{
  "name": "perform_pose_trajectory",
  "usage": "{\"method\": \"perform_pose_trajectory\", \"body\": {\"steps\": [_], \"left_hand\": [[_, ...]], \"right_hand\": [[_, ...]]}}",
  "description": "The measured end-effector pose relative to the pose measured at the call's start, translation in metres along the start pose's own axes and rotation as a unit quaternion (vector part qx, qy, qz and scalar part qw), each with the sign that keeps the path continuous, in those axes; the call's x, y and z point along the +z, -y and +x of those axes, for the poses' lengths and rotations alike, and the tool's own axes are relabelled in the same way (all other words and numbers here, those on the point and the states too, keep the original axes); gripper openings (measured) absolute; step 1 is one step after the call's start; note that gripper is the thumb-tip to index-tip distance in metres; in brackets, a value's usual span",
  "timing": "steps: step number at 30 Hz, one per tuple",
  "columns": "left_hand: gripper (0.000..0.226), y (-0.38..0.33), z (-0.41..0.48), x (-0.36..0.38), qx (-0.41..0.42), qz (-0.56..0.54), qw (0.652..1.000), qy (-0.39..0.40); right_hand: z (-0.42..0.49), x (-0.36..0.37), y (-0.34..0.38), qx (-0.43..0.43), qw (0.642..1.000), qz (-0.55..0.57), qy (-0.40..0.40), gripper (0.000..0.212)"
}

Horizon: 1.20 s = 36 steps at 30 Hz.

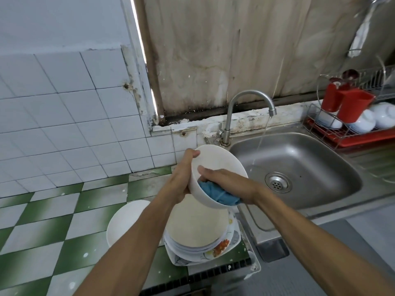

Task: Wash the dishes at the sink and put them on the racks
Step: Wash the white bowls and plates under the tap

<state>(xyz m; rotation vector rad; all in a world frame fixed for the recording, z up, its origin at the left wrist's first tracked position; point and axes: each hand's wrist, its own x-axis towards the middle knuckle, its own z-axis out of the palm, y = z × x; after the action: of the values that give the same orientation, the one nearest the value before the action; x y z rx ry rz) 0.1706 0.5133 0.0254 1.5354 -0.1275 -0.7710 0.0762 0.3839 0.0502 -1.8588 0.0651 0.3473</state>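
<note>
A white bowl point(220, 163) is held tilted above the counter, just left of the steel sink point(316, 167). My left hand point(181, 178) grips its rim and outer wall, thumb over the edge. My right hand point(226, 180) reaches inside the bowl and holds a blue cloth point(215, 194) against its inner wall. Below the bowl stands a stack of plates point(201, 233), the lowest with a flower pattern. Another white bowl point(126, 221) sits on the counter to the stack's left. The dish rack point(350, 133) stands at the right, beyond the sink.
The tap point(250, 103) runs a thin stream of water into the sink, near the drain point(277, 182). The rack holds white bowls point(363, 122) and red cups point(352, 107). Green and white checked tiles point(53, 221) cover the counter on the left. A white tiled wall rises behind it.
</note>
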Motion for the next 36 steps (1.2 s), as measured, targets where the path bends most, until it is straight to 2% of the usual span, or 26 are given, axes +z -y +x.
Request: {"method": "perform_pose_trajectory", "body": {"steps": [2, 3, 6, 8, 9, 11, 13, 16, 18, 21, 22, 24, 25, 27, 29, 30, 31, 33, 34, 36], "left_hand": [[0.079, -0.006, 0.005, 0.011, -0.03, 0.002, 1.0, 0.009], [0.076, -0.009, 0.006, 0.015, -0.045, -0.001, 0.999, 0.014], [0.061, -0.017, 0.013, 0.031, -0.085, -0.016, 0.995, 0.04], [0.064, -0.02, 0.021, 0.045, -0.107, -0.03, 0.992, 0.067], [0.068, -0.022, 0.023, 0.052, -0.115, -0.043, 0.989, 0.08], [0.073, -0.022, 0.032, 0.07, -0.104, -0.073, 0.988, 0.087], [0.07, -0.02, 0.041, 0.088, -0.085, -0.1, 0.988, 0.084], [0.051, -0.012, 0.052, 0.122, -0.053, -0.088, 0.993, 0.058], [0.043, -0.004, 0.061, 0.142, -0.032, -0.092, 0.995, 0.038], [0.043, 0.004, 0.077, 0.172, -0.065, -0.175, 0.982, -0.016], [0.041, 0.007, 0.083, 0.181, -0.079, -0.192, 0.978, -0.034], [0.036, 0.008, 0.095, 0.203, -0.075, -0.226, 0.967, -0.09], [0.035, 0.008, 0.098, 0.215, -0.068, -0.262, 0.954, -0.126], [0.032, 0.006, 0.095, 0.239, -0.041, -0.236, 0.954, -0.18], [0.04, 0.01, 0.092, 0.254, -0.009, -0.11, 0.98, -0.168], [0.046, 0.016, 0.097, 0.256, 0.008, -0.018, 0.99, -0.14], [0.047, 0.015, 0.095, 0.255, 0.045, 0.019, 0.995, -0.083], [0.039, 0.007, 0.093, 0.248, 0.143, 0.072, 0.987, -0.02], [0.038, 0.002, 0.095, 0.243, 0.177, 0.123, 0.976, -0.022], [0.039, -0.007, 0.098, 0.238, 0.174, 0.155, 0.972, -0.019]], "right_hand": [[-0.016, -0.015, -0.003, -0.012, 0.984, -0.161, 0.069, 0.056], [-0.021, -0.021, -0.003, -0.013, 0.978, -0.193, 0.08, 0.054], [-0.033, -0.043, -0.006, -0.054, 0.971, -0.227, 0.05, 0.04], [-0.042, -0.061, -0.01, -0.095, 0.967, -0.236, 0.026, 0.033], [-0.047, -0.071, -0.013, -0.11, 0.969, -0.22, 0.008, 0.029], [-0.056, -0.095, -0.019, -0.114, 0.987, -0.102, -0.048, 0.025], [-0.061, -0.119, -0.031, -0.104, 0.985, 0.061, -0.123, 0.039], [-0.066, -0.153, -0.054, -0.042, 0.945, 0.224, -0.234, 0.053], [-0.059, -0.173, -0.077, 0.017, 0.903, 0.275, -0.331, 0.044], [-0.048, -0.191, -0.115, 0.057, 0.817, 0.24, -0.52, 0.044], [-0.048, -0.19, -0.124, 0.042, 0.79, 0.226, -0.568, 0.045], [-0.052, -0.18, -0.137, -0.034, 0.766, 0.164, -0.621, 0.044], [-0.055, -0.171, -0.142, -0.088, 0.768, 0.099, -0.627, 0.044], [-0.057, -0.151, -0.149, -0.2, 0.789, -0.113, -0.57, 0.049], [-0.05, -0.144, -0.157, -0.282, 0.775, -0.345, -0.449, 0.056], [-0.049, -0.147, -0.155, -0.29, 0.771, -0.404, -0.399, 0.058], [-0.048, -0.156, -0.15, -0.282, 0.778, -0.422, -0.37, 0.059], [-0.052, -0.179, -0.133, -0.258, 0.8, -0.395, -0.369, 0.059], [-0.054, -0.191, -0.125, -0.243, 0.812, -0.366, -0.384, 0.057], [-0.055, -0.216, -0.112, -0.166, 0.857, -0.294, -0.39, 0.052]]}}
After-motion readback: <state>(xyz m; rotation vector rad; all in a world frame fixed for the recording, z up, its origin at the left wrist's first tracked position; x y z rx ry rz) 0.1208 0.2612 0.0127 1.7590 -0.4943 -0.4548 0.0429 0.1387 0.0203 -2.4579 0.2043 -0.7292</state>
